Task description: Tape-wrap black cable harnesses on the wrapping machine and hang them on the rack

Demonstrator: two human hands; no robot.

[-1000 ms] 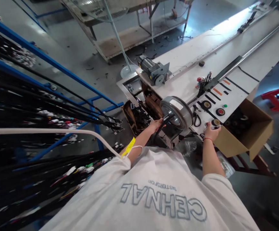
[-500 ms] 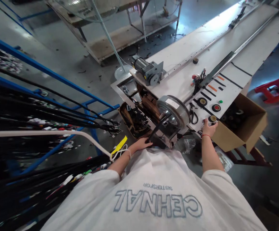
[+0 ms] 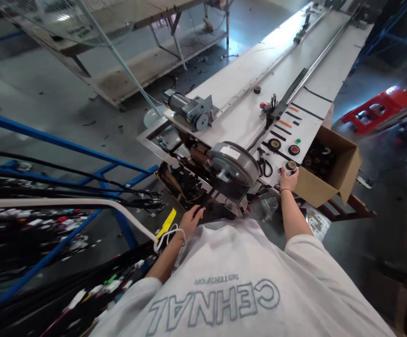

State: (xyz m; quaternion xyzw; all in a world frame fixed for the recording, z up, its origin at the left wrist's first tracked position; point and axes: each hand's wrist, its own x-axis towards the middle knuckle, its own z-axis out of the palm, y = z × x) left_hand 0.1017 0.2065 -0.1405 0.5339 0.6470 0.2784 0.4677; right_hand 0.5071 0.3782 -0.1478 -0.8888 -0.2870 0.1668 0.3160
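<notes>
Left hand point(image 3: 190, 221) half-curled, right hand point(image 3: 289, 179) at tape roll point(image 3: 291, 165), grips unclear; cardboard box point(image 3: 310, 188) holds dark rolls point(image 3: 316, 158).

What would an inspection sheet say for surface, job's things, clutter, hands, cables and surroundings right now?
Surface: white bench, marked with black and orange strips; motor mounted near one corner.
Job's things: grey wheel at the bench's end; tape roll at the right hand.
Clutter: scissors on the bench; clear bag below its edge.
Hands: left hand in front of the shirt, grip unclear; right hand at the bench edge, grip unclear.
Cables: dark cables at the blue rack; pale cord toward the left wrist.
Surroundings: cardboard box, red plastic object.
</notes>
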